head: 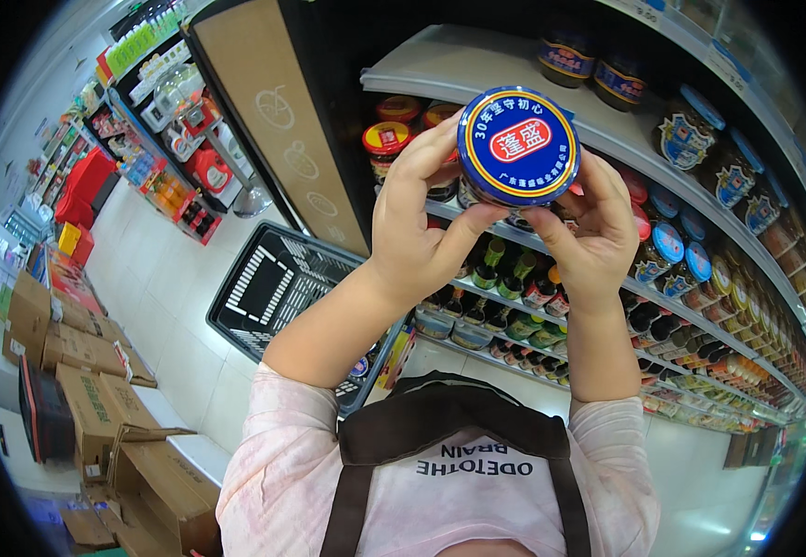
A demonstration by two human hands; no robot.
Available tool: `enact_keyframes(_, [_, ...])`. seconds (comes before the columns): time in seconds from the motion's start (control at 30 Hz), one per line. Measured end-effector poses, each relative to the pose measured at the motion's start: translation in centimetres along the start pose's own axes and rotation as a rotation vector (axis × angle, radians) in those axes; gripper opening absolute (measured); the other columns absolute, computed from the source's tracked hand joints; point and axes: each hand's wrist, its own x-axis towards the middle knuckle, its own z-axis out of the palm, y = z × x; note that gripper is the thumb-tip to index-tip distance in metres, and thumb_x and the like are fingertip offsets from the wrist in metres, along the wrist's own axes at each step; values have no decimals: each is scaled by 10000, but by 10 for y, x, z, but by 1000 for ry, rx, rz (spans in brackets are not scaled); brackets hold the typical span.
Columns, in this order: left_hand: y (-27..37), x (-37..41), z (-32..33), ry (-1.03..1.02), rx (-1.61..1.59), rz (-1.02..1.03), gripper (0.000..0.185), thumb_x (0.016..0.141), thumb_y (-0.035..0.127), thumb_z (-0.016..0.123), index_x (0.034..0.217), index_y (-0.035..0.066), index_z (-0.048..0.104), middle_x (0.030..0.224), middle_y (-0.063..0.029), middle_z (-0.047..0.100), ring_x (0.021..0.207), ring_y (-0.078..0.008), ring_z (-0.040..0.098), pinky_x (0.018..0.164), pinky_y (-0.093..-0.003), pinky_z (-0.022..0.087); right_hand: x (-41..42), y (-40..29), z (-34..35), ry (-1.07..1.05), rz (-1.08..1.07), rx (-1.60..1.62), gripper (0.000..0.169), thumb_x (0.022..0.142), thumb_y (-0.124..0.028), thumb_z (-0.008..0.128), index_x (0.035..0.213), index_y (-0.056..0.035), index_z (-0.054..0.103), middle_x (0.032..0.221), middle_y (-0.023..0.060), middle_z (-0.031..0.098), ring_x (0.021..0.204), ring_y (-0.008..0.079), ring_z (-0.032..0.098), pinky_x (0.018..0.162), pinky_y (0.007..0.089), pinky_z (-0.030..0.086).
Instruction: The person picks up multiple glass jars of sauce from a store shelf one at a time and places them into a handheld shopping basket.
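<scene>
Both my hands hold one jar with a blue metal lid (518,146), raised in front of the shelves. The lid faces up towards me, ringed in yellow and red, and bears writing; it hides most of the jar's body. My left hand (420,202) grips the jar from the left, its thumb just below the lid's edge. From the right, my right hand (587,230) closes on the same jar, thumb also under the rim. Behind my left hand, red-lidded jars (387,139) stand on a shelf. Two dark jars with blue labels (567,59) sit on the shelf above.
A dark plastic shopping basket (243,271) stands below my left forearm. Blue-lidded jars (667,244) and sauce bottles (490,263) fill shelves at right. A brown panel (298,139) edges the shelving. Cardboard boxes (89,404) line the lower left, across a tiled floor (173,306).
</scene>
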Motion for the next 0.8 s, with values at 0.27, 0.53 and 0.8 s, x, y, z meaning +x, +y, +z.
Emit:
enact_keyframes(0.27, [2,-33,-29,39,-11,-209,617,768,141,706,1242,-41,356,1226,-165,449,1093,-232,509,902,-339,441,-9,10,27,-134,122,68,630,640,-29,770,1217,-19,518,1204,147,503,1076,218,540,897,344,480])
enact_keyframes(0.53, [-6,-59,-48,75,14,-245,606,763,140,712,1237,-27,372,1184,-143,441,1076,-212,503,895,-323,428,-26,25,51,-190,426,376,639,696,-8,737,1265,19,448,1183,150,541,1104,219,523,911,332,460])
enact_keyframes(0.8, [-3,-85,-59,180,-308,-528,566,797,122,677,1242,-23,359,1193,-106,404,1122,-209,475,928,-332,431,-46,37,70,-217,615,444,622,728,23,702,1275,57,409,1186,171,533,1088,215,527,924,338,450])
